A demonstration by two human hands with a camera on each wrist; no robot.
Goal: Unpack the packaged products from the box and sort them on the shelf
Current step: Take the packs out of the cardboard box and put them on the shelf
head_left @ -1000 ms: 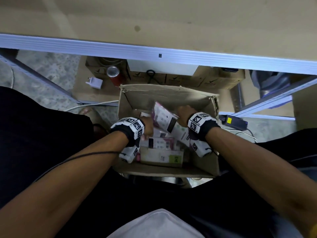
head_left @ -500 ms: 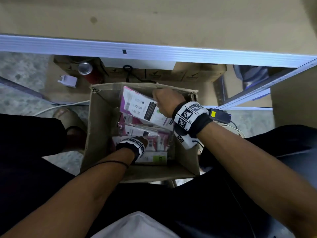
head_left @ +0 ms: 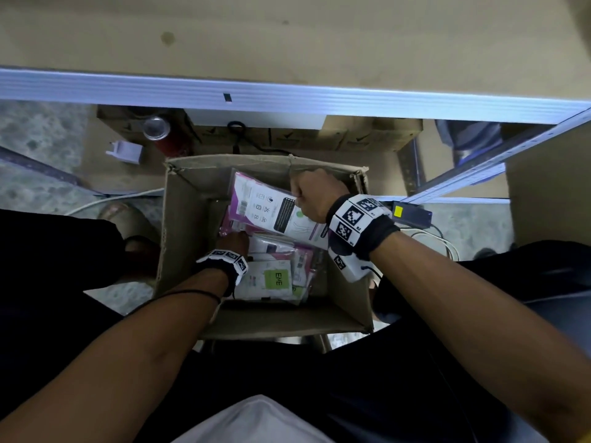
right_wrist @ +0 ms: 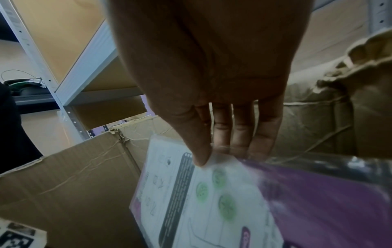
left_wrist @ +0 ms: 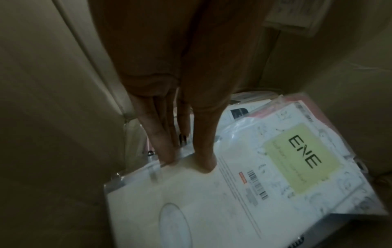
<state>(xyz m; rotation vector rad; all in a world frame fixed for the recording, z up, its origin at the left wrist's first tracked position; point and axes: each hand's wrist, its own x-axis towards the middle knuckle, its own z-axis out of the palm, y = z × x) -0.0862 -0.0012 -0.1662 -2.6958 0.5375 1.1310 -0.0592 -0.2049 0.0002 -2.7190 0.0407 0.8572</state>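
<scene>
At frame centre-left, the left hand (head_left: 235, 243) has dropped deeper into the cardboard box (head_left: 179, 219), pinching the edge of a green-labelled packet (left_wrist: 244, 176); right of it, the right hand (head_left: 315, 195) has lifted a purple-and-white packet (head_left: 271, 209) clear of the pile, seemingly bound for the shelf (head_left: 287, 97) across the top.

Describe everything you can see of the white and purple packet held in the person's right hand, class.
The white and purple packet is a flat product pack in a clear, glossy plastic sleeve. Its white face carries small care symbols, a dark block of print, green round marks and a barcode, with purple along its edges. It is tilted, lifted above the other packets in the cardboard box. The right hand pinches one edge, thumb on the printed face, fingers behind. Nothing else visibly touches it.
</scene>
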